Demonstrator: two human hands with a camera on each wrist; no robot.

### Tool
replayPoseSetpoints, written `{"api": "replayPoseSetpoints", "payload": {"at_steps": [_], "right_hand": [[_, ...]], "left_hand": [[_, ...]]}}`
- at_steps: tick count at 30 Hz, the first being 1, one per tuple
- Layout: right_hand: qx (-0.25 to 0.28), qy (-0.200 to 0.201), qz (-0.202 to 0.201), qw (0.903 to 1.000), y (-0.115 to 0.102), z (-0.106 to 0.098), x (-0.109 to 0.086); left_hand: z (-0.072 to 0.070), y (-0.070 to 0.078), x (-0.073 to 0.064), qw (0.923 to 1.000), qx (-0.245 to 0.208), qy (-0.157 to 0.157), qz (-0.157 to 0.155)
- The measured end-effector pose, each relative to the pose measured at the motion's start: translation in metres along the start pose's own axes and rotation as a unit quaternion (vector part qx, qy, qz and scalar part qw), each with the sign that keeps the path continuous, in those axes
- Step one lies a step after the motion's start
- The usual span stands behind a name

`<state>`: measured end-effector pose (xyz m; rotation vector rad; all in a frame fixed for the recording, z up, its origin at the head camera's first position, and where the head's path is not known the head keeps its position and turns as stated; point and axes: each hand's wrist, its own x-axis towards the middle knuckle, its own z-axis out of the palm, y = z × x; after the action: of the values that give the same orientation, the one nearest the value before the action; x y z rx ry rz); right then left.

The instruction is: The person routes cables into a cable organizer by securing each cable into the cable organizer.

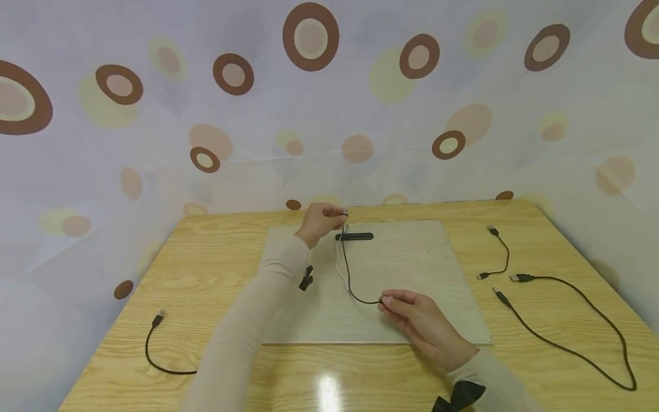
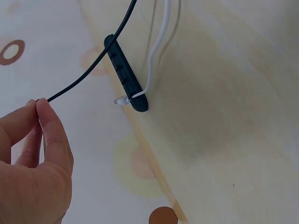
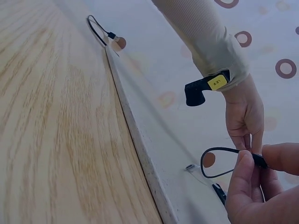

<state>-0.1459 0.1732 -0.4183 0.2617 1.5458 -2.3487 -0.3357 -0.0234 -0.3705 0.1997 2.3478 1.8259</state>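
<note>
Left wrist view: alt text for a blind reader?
A left hand pinches a black cable that passes in front of a black strip on a pale board. A white cable crosses the strip's lower end, its plug jutting past the edge.

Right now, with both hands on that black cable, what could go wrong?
Snag: in the head view the held black cable runs close beside the white cable, so it could tug that out of the cable holder. Slip: the left hand only pinches near one end, so its grip might fail. Shift: pressing could move the holder; its fixing isn't visible.
</note>
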Motion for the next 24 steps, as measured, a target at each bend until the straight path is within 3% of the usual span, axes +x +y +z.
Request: {"api": "replayPoseSetpoints", "payload": {"at_steps": [13, 20, 24], "right_hand": [[0.016, 0.006, -0.005, 0.9998, -0.003, -0.005, -0.001], [0.021, -0.004, -0.007, 0.9997, -0.005, -0.007, -0.002], [0.016, -0.001, -0.004, 0.9999, -0.004, -0.006, -0.001]], "left_hand": [[0.01, -0.013, 0.012, 0.9998, -0.015, -0.003, -0.011], [0.012, -0.016, 0.012, 0.9992, 0.029, 0.014, -0.023], [0.013, -0.02, 0.012, 0.9989, 0.032, 0.019, -0.029]]}}
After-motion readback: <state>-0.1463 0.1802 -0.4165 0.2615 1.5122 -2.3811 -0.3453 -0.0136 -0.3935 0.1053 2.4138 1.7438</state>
